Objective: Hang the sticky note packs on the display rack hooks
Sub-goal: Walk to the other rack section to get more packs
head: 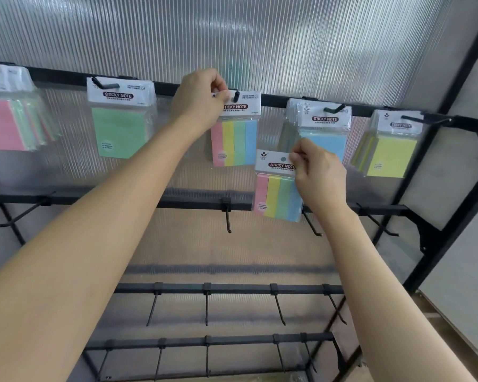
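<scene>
Left hand (199,103): raised to the top rail (166,88), thumb and curled fingers pinching the upper left corner of the white header card of the hung striped pack (233,139).
Hung striped pack: a clear sleeve with pink, yellow, green and blue strips under a card that reads "STICKY NOTE"; its hole sits over a black hook (235,96) on the top rail, and it hangs roughly upright.
Right hand (320,175): lower and to the right, fingers closed on the right edge of the header card of the held striped pack (276,194).
Held striped pack: same four colours, carried in the air and tilted slightly, on no hook; it lies below and just right of the hung one, and its lower part overlaps the second rail (193,201) in view.
Green pack (119,130): on the top-rail hook to the left of the left hand.
Pink packs (6,125): several on one hook at the far left, partly cut off by the frame edge.
Blue pack (324,133): on the hook right of the hung striped pack, with more sleeves behind it; the right hand covers its lower left corner.
Yellow pack (392,154): on the far right hook, more sleeves behind it.
Lower rails (232,288): black bars, each with hooks pointing forward and down.
Back panel (260,37): ribbed translucent sheet behind the whole rack.
</scene>
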Demonstrator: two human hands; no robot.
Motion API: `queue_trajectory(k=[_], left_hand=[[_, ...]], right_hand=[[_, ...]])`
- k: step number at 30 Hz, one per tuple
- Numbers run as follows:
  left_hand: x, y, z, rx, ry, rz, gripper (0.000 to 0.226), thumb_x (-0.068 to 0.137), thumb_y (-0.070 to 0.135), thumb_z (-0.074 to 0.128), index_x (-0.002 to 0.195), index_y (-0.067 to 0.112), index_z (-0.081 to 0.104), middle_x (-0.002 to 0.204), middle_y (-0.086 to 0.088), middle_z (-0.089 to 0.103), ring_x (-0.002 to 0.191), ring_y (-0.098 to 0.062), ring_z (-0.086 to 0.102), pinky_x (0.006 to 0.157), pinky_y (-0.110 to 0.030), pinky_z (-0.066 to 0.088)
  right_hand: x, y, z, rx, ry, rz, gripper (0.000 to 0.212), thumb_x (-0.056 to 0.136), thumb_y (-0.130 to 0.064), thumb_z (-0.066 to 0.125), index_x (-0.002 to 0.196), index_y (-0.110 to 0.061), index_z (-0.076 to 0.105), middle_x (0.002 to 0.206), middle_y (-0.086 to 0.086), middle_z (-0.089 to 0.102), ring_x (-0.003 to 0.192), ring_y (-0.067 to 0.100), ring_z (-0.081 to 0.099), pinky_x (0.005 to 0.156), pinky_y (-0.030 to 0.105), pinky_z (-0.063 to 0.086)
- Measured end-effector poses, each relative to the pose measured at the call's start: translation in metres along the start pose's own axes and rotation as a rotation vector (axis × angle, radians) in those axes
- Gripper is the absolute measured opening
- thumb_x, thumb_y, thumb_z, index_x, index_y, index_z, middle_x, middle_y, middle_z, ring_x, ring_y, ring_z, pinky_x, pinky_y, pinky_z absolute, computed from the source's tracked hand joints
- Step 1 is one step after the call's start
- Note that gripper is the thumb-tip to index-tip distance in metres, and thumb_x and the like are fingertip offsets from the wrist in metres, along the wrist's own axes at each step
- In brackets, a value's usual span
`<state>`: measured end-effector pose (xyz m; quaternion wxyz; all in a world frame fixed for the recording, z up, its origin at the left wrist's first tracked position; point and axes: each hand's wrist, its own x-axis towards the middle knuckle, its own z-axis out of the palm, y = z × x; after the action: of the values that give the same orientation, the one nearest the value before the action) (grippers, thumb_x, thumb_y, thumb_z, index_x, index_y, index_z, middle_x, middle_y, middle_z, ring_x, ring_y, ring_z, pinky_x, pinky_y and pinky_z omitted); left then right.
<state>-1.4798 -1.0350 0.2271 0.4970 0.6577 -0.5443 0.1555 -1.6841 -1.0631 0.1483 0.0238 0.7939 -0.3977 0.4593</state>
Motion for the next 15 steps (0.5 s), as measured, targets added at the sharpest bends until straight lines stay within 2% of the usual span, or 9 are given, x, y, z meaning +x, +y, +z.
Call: queue_trajectory(k=[4,8,10,13,15], left_hand=[[0.002,-0.001,0.008,0.045,0.059,-0.056,0.011,0.089,0.023,0.058,0.094,0.015,0.063,0.100,0.007,0.060,0.086,-0.008,0.047,0.065,-0.025,0.032],[0.000,-0.007,0.011,0.018,0.110,-0.015,0.012,0.087,0.021,0.060,0.095,0.013,0.061,0.107,0.002,0.061,0.100,-0.013,0.053,0.072,-0.023,0.034],[-0.007,-0.013,0.009,0.053,0.139,0.084,0.020,0.086,0.019,0.060,0.104,0.011,0.057,0.111,-0.002,0.057,0.106,-0.018,0.049,0.081,-0.022,0.033],[-0.024,-0.024,0.000,0.140,0.158,0.221,0.039,0.089,0.021,0.053,0.126,0.010,0.049,0.127,-0.006,0.050,0.119,-0.024,0.042,0.095,-0.032,0.031],[-0.038,-0.032,-0.007,0.183,0.140,0.269,0.045,0.091,0.022,0.047,0.134,0.011,0.042,0.136,-0.007,0.044,0.127,-0.024,0.037,0.101,-0.035,0.027]], right_hand=[[0.003,-0.001,0.000,-0.014,-0.001,-0.006,0.012,0.094,-0.015,0.046,0.090,-0.008,0.055,0.081,0.010,0.062,0.072,0.021,0.044,0.056,0.031,0.025],[0.005,-0.005,0.001,0.002,0.000,-0.034,0.011,0.093,-0.013,0.046,0.089,-0.008,0.055,0.079,0.010,0.062,0.074,0.026,0.050,0.056,0.031,0.026],[0.008,-0.008,0.001,0.015,0.002,-0.056,0.011,0.093,-0.013,0.047,0.088,-0.008,0.056,0.078,0.010,0.061,0.074,0.027,0.051,0.056,0.032,0.028],[0.015,-0.017,-0.001,0.072,0.031,-0.098,0.011,0.091,-0.012,0.048,0.086,-0.007,0.056,0.071,0.006,0.057,0.070,0.027,0.051,0.054,0.032,0.027],[0.022,-0.027,-0.002,0.130,0.053,-0.130,0.010,0.089,-0.011,0.049,0.085,-0.008,0.057,0.071,0.006,0.060,0.069,0.028,0.053,0.054,0.034,0.036]])
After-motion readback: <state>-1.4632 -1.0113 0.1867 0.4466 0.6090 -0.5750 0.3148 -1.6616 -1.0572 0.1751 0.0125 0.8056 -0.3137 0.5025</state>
